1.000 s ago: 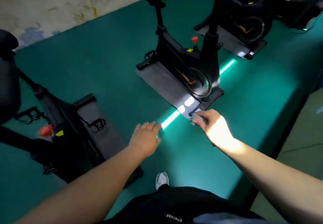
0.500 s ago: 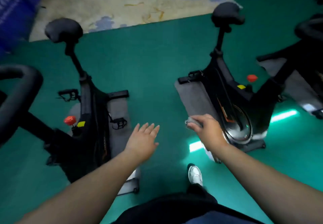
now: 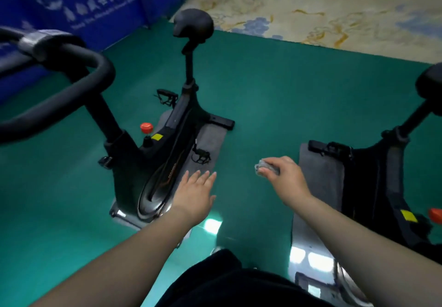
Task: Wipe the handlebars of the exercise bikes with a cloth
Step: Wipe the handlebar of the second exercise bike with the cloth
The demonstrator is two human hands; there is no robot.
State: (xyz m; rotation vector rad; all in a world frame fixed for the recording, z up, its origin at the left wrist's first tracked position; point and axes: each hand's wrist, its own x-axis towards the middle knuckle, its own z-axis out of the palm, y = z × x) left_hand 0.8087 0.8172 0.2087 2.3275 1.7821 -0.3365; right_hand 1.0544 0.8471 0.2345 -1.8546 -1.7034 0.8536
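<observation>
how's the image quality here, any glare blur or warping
Head view: dim, teal-tinted light; bright glare patches on the floor near the bike bases; wide-angle bending curves the handlebar at left; blue banner text is soft; the right hand and its cloth are slightly blurred.

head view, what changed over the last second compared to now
The view swung left: the bike on the left now sits ahead with its handlebar close at the upper left, and blue banners came into view. The bike on the right slid to the frame edge. Unchanged: the right hand still grips the balled cloth, the left hand stays open, touching nothing.
</observation>
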